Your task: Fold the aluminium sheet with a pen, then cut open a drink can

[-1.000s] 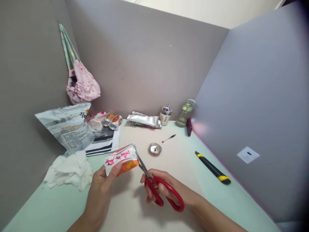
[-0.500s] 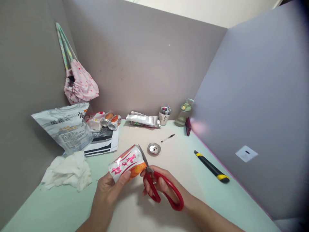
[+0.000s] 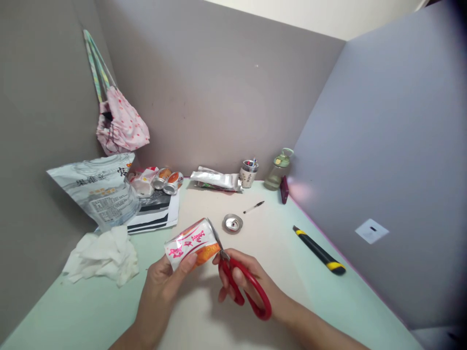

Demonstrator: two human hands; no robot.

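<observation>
My left hand is wrapped round the lower left part of a white, orange and pink can, which is tilted with its cut end to the upper right. The fingers of my right hand are in the handles of red scissors. The blades lie at the can's right rim and are partly hidden by it. Beyond the can, a cut-off can top lies on the table.
A pen lies behind the can top. On the right is a black and yellow cutter. Crumpled tissue, a large plastic bag and two cans are at left. A bottle stands at the back.
The handles of the scissors have come closer together, and their blades show less beyond the can's rim. My left hand and the can have hardly moved.
</observation>
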